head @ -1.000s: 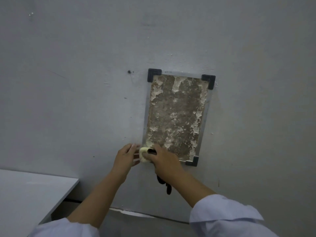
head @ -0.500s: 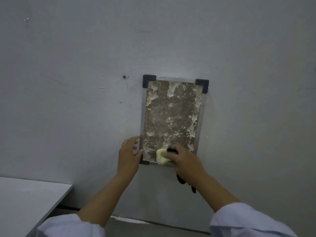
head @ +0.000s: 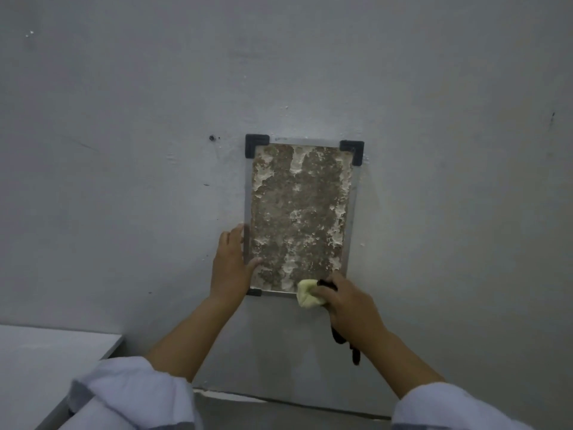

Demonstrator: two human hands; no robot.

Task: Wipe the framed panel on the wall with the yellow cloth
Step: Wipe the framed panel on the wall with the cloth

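From my headset view I look at a grey wall (head: 155, 150) with the framed panel (head: 299, 212) fixed to it, upright, taller than it is wide. Its face is mottled brown with pale, flaky patches, thickest along the top left, the right edge and a streak near the top middle. A thin silvery frame runs around it, with black corner brackets: one at top left (head: 255, 144), one at top right (head: 353, 151) and one at bottom left (head: 254, 292). The bottom right corner is behind my right hand, so I cannot see it.

My left hand (head: 231, 265) lies flat and spread against the panel's lower left edge, fingers pointing up along the frame and the thumb reaching onto the brown face. My right hand (head: 350, 305) is closed around the yellow cloth (head: 308, 293), which is bunched into a wad and pressed at the panel's bottom edge, right of centre, overlapping the lower frame rail. A dark strap or cord (head: 344, 339) hangs from under that hand along the wrist; I cannot tell what it belongs to.

Both forearms are bare, with pale sleeves (head: 136, 395) rolled up near the bottom of the view. A small dark hole (head: 212, 138) marks the wall just left of the top left bracket. A white counter (head: 46, 367) fills the lower left corner, its edge meeting the wall, well apart from the panel.
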